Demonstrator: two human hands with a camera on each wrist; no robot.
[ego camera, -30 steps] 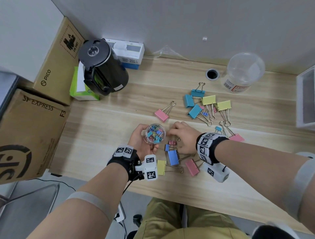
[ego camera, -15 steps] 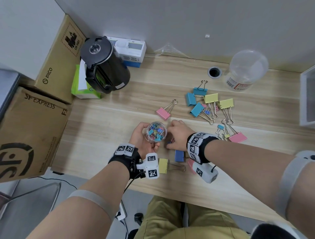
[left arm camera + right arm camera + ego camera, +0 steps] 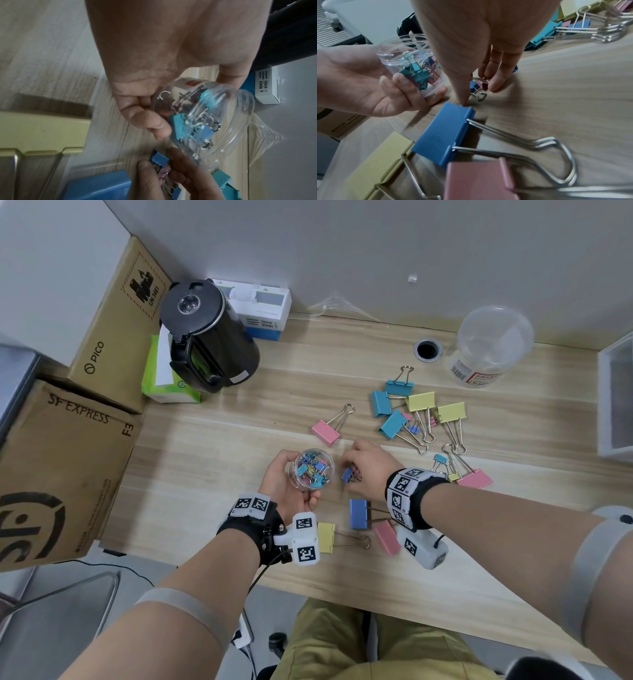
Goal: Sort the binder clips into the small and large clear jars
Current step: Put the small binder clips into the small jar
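Note:
My left hand [image 3: 291, 487] grips the small clear jar [image 3: 313, 470], which holds several small coloured clips; it tilts toward the right in the left wrist view [image 3: 205, 115]. Just right of it, my right hand [image 3: 356, 470] pinches a small blue and a small pink clip [image 3: 348, 474] just above the table, also seen in the right wrist view [image 3: 476, 86]. The large clear jar [image 3: 489, 347] stands at the back right. Large clips lie near me: blue [image 3: 359, 513], yellow [image 3: 325, 537], pink [image 3: 386, 537]. Another pink one [image 3: 325, 433] and a cluster [image 3: 411, 409] lie farther back.
A black kettle [image 3: 209, 337], a green tissue pack [image 3: 164, 378] and a white box [image 3: 263, 309] stand at the back left. Cardboard boxes [image 3: 61, 467] border the table's left side. A cable hole [image 3: 427, 349] and a white bin [image 3: 616, 402] are on the right.
My right hand has closed its fingers on the small blue and pink clips and drawn them toward the jar. The left hand keeps holding the jar in place.

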